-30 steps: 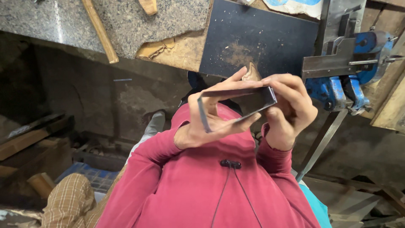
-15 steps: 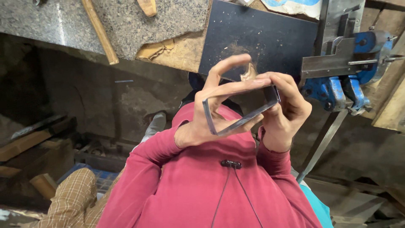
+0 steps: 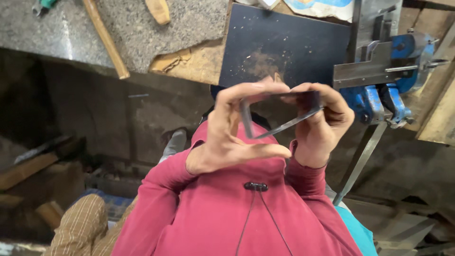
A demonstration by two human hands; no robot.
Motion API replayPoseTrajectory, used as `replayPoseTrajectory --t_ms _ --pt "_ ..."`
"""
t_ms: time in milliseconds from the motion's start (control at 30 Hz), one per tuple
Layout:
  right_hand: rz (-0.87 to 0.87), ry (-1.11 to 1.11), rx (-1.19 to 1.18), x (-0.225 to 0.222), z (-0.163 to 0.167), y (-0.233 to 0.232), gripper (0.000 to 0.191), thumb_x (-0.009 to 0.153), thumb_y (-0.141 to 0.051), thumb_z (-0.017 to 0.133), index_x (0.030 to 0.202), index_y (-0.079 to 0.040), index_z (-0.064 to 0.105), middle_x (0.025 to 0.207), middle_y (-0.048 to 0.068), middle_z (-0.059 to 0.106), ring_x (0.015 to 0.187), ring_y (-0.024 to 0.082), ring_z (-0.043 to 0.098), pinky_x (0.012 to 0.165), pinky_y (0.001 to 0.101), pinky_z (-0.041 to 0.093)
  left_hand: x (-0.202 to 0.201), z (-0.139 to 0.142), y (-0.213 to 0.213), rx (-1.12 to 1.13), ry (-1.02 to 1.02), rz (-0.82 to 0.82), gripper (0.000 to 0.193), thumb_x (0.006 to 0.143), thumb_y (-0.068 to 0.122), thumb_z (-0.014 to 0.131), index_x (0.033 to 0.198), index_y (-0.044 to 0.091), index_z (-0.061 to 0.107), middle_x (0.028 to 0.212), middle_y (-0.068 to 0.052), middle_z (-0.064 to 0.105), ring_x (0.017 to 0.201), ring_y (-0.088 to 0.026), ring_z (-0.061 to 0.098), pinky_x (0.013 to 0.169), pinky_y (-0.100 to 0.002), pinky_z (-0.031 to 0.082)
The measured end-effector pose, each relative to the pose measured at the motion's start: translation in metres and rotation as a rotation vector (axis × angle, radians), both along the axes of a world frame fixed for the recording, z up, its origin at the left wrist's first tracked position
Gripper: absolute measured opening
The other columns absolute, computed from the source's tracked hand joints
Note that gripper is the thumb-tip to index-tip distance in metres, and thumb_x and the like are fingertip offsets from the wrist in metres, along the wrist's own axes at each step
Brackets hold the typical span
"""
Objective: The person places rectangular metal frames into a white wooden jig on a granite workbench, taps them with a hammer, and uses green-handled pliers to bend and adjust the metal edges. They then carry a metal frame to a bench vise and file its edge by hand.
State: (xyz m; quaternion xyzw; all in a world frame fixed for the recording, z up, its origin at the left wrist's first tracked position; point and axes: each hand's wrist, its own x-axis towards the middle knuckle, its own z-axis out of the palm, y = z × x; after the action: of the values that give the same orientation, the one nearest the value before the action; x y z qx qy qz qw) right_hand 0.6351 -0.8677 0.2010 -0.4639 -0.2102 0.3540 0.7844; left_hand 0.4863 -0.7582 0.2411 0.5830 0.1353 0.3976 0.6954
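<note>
**Metal frame held up between both hands**

At the frame's centre, the left hand (image 3: 227,137) and right hand (image 3: 322,128) hold a thin metal frame (image 3: 279,114). The left forefinger curls over its top edge, with the thumb stretched out well below it. The right fingers wrap its right end. A blue vise (image 3: 379,90) sits at right, and a dark board (image 3: 284,47) lies above.

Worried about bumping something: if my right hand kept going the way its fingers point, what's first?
Probably the left hand: the right hand points its fingers across the metal frame toward it. Depth is hard to judge.
</note>
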Motion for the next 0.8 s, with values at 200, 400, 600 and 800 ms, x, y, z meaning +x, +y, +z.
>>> replayPoseTrajectory --t_ms 200,400,600,800 --pt "0.029 -0.018 -0.002 0.002 0.007 0.000 0.038 0.098 -0.015 0.084 0.124 0.009 0.067 0.112 0.022 0.073 0.098 0.029 0.075 0.094 0.0391 0.064 0.002 -0.002 -0.005 0.138 0.139 0.098 0.073 0.091 0.005 0.092 0.140 0.005 0.039 0.138 -0.019 0.063 0.128 -0.021 0.067 0.110 -0.030 0.059" --pt "0.018 0.017 0.003 0.004 0.006 0.001 0.041 0.097 -0.016 0.087 0.118 0.010 0.063 0.111 0.023 0.072 0.097 0.029 0.075 0.093 0.0394 0.064 0.006 -0.001 -0.006 0.189 0.143 0.095 0.070 0.093 0.005 0.091 0.139 0.004 0.039 0.140 -0.020 0.063 0.125 -0.021 0.070 0.105 -0.029 0.062" --pt "-0.009 0.036 0.104 0.006 0.009 -0.002 0.039 0.098 -0.011 0.083 0.120 -0.001 0.053 0.110 0.027 0.073 0.093 0.030 0.076 0.087 0.0394 0.066 0.002 0.023 0.014 0.183 0.051 -0.140 0.071 0.089 0.019 0.085 0.140 -0.002 0.040 0.146 -0.026 0.055 0.138 -0.033 0.060 0.115 -0.039 0.052" --pt "0.042 0.015 -0.018 0.007 0.008 -0.010 0.034 0.098 0.004 0.079 0.117 0.002 0.051 0.108 0.028 0.071 0.101 0.032 0.075 0.093 0.0360 0.063 -0.015 0.053 0.056 -0.135 0.415 -0.432 0.031 0.108 0.017 0.065 0.130 -0.003 0.057 0.131 -0.018 0.070 0.113 -0.022 0.076 0.103 -0.034 0.064"
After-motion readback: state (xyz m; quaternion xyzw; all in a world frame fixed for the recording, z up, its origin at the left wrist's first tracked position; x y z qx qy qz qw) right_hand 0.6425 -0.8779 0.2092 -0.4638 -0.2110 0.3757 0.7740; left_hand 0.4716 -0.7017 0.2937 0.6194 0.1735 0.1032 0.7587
